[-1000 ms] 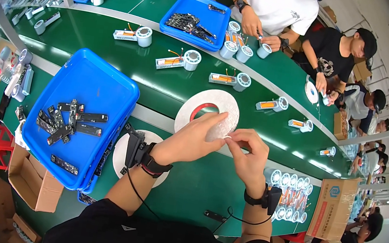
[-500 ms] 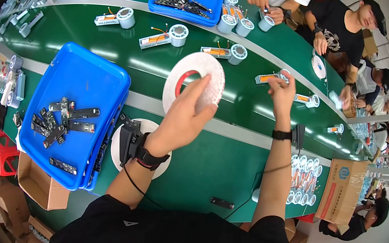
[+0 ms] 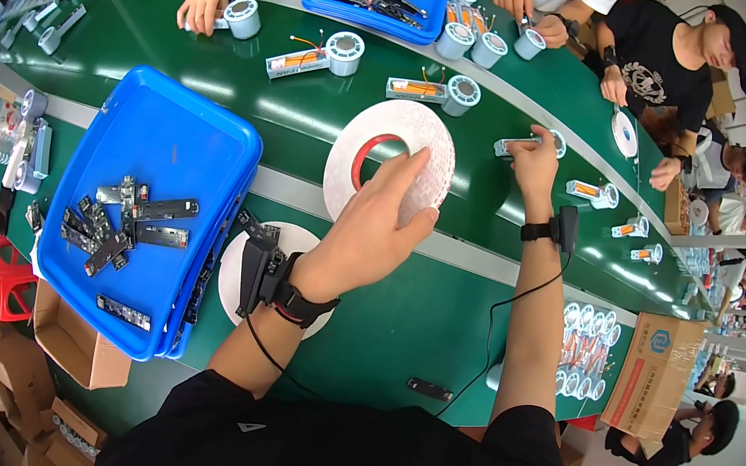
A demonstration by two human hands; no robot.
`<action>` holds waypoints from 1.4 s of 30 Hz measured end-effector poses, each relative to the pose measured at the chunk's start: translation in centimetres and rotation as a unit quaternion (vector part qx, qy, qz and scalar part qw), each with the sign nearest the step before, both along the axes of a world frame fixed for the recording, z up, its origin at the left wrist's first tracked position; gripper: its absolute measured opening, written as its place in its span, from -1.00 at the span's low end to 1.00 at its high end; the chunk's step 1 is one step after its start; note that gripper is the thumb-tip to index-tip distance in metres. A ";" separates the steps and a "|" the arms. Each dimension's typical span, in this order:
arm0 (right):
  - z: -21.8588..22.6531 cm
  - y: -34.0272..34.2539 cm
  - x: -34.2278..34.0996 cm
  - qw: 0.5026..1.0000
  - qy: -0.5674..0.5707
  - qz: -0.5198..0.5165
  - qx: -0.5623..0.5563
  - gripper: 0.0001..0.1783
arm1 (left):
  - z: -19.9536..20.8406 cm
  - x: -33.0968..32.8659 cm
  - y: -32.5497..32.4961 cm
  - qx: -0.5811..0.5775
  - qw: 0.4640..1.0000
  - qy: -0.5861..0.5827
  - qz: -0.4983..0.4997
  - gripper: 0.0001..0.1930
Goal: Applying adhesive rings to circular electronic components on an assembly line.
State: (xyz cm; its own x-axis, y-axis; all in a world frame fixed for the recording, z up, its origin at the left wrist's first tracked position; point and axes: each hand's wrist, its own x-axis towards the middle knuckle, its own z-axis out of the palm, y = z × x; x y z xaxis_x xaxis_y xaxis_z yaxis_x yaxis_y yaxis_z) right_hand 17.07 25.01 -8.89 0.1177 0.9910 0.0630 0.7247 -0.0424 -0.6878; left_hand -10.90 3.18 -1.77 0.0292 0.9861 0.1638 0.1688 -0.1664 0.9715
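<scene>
Green counter (image 3: pixel 436 329) is curving through a busy workshop, with other people working along its far side. Seen from the head camera, the left hand (image 3: pixel 371 233) is holding a white tape roll with a red core (image 3: pixel 390 163) above the counter, fingers curled around its lower edge. The right hand (image 3: pixel 530 160) is reaching farther out, fingers gripping a small orange and white part (image 3: pixel 523 144). A blue tray (image 3: pixel 156 201) of dark strips is sitting to the left.

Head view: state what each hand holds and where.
Left hand holds the white tape roll by its lower edge. Right hand grips one end of a small assembly on the belt.
</scene>
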 end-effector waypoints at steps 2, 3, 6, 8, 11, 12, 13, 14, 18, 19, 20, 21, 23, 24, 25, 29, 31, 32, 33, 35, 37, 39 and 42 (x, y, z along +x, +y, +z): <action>0.4 -0.2 -0.6 0.999 -0.045 0.008 0.011 -0.29 | 0.1 -0.2 0.0 0.008 1.000 0.010 0.008 -0.33; 0.8 -0.3 -0.9 0.996 -0.086 0.003 0.006 -0.28 | 0.1 -0.2 0.0 0.013 1.000 0.014 0.012 -0.32; 2.6 -0.8 -2.1 0.986 -0.168 -0.011 0.001 -0.27 | 0.2 -0.4 0.0 0.011 1.000 0.017 0.015 -0.32; 1.3 0.4 -0.4 0.974 -0.220 -0.034 0.042 -0.37 | 0.4 -0.6 -0.1 0.012 1.000 0.017 0.019 -0.32; 0.0 2.4 2.0 0.962 -0.261 -0.040 0.066 -0.47 | 0.6 -0.6 -0.2 0.022 0.999 0.022 0.016 -0.32; -0.3 2.9 2.3 0.960 -0.271 -0.032 0.067 -0.53 | 0.6 -0.7 -0.3 0.022 0.999 0.021 0.019 -0.32; -0.3 3.3 2.8 0.957 -0.281 -0.025 0.067 -0.58 | 0.7 -0.7 -0.3 0.035 0.999 0.027 0.024 -0.32; -0.1 3.5 3.1 0.957 -0.281 -0.023 0.069 -0.58 | 0.7 -0.9 -0.3 0.048 0.998 0.034 0.028 -0.33; 1.5 2.9 4.2 0.975 -0.135 0.015 0.175 -0.66 | 0.8 -1.4 0.0 0.087 0.994 0.043 0.052 -0.33; 2.4 2.2 3.4 0.973 -0.145 0.030 0.175 -0.69 | 0.8 -1.4 -0.1 0.097 0.992 0.045 0.060 -0.33; 3.3 1.6 2.6 0.971 -0.154 0.044 0.175 -0.72 | 0.8 -1.4 -0.1 0.097 0.992 0.045 0.064 -0.33; 3.9 1.1 2.4 0.969 -0.164 0.054 0.176 -0.75 | 0.9 -1.3 -0.2 0.094 0.993 0.038 0.057 -0.33; 3.8 1.0 2.6 0.948 -0.233 0.118 0.181 -0.73 | 1.1 -1.1 -0.6 0.089 0.995 0.026 0.045 -0.32; 3.7 1.1 2.4 0.919 -0.297 0.181 0.183 -0.71 | 1.2 -1.1 -0.6 0.090 0.995 0.026 0.045 -0.32; 3.7 1.3 2.2 0.882 -0.359 0.244 0.183 -0.69 | 1.5 -1.1 -0.7 0.079 0.996 0.032 0.037 -0.32; 4.3 0.5 1.9 0.813 -0.453 0.280 0.234 -0.52 | 2.2 -0.8 -1.5 0.058 0.997 0.047 0.027 -0.31; 4.5 0.2 1.0 0.789 -0.485 0.297 0.234 -0.56 | 2.6 -0.5 -1.7 0.066 0.996 0.055 0.020 -0.30; 4.6 0.1 0.6 0.766 -0.519 0.304 0.229 -0.59 | 2.7 -0.4 -1.9 0.064 0.996 0.055 0.028 -0.30; 4.6 0.1 0.0 0.742 -0.552 0.309 0.223 -0.62 | 2.7 -0.2 -2.0 0.062 0.997 0.048 0.019 -0.30; 4.8 0.5 -2.0 0.753 -0.520 0.347 0.204 -0.60 | 2.9 -0.1 -1.8 0.062 0.997 0.036 -0.002 -0.29; 4.2 0.4 -4.7 0.776 -0.453 0.410 0.155 -0.56 | 3.0 -0.1 -1.7 0.088 0.996 0.007 0.024 -0.29; 2.1 -1.2 -7.5 0.898 0.122 0.406 -0.119 -0.51 | 3.2 0.0 -1.5 0.140 0.987 -0.055 0.061 -0.28; 1.5 -1.7 -15.8 0.850 -0.118 0.486 0.167 -0.48 | 3.2 -0.3 -1.8 0.133 0.983 -0.099 0.081 -0.28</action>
State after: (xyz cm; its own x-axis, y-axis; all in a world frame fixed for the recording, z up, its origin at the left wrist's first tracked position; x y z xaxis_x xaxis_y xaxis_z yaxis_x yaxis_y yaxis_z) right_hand 1.32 23.35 -7.37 -0.8012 0.5351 0.2680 0.4250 0.8240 -0.3747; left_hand -11.15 1.40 1.39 -0.1830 0.8965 0.4036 0.0266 -0.4058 0.9136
